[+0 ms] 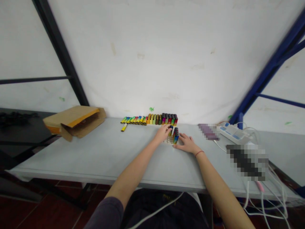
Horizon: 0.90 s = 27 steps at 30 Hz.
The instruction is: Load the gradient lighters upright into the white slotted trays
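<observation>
The left hand [163, 133] seems to pinch a lighter [171, 129] in the upright cluster [175, 136], which the open right hand [188, 143] steadies on the desk [100, 152].

coloured pieces [175, 135] too small to identify, dark patch [247, 162] pixelated, purple patch [209, 131] pixelated

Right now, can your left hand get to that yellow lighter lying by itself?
Probably yes. The left hand is at the small bunch of lighters, and the yellow lighter lies to its left, in front of the long row. Only bare table lies between them.
</observation>
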### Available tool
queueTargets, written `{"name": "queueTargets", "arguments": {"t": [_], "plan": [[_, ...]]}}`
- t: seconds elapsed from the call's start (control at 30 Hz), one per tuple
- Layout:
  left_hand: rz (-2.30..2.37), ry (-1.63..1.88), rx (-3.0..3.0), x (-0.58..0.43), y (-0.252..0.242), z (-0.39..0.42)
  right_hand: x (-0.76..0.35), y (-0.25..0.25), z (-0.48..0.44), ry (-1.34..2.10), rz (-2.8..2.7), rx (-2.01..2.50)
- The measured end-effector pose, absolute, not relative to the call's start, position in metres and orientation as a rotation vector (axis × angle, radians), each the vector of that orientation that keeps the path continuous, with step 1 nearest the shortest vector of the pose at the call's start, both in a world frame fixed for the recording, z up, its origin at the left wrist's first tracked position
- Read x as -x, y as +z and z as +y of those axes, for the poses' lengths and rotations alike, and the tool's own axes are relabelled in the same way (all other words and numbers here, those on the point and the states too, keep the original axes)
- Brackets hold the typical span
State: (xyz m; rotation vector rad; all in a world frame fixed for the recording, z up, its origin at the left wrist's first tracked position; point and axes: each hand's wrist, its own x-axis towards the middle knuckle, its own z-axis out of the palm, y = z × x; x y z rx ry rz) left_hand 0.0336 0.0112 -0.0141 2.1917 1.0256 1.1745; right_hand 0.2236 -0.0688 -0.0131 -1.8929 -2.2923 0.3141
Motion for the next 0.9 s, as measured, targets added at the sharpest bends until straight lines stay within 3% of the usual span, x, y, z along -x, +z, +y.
{"name": "queueTargets", "arguments": {"t": [0.5,0.63,0.77,0.9], "plan": [[1.107,1.018,-2.310,-0.036,-0.016,0.003,-0.225,-0.017,-0.065,0.295,-2.303,1.894],[1.173,1.121,-2.241,-0.011,-0.002,0.011,-0.226,-0.017,-0.065,0.303,-2.305,1.880],[1.630,1.390,-1.972,0.055,0.014,0.031,-0.227,-0.019,-0.064,0.316,-2.302,1.874],[2.264,1.449,-1.507,0.116,0.009,0.034,-0.227,-0.020,-0.063,0.328,-2.296,1.872]]}}
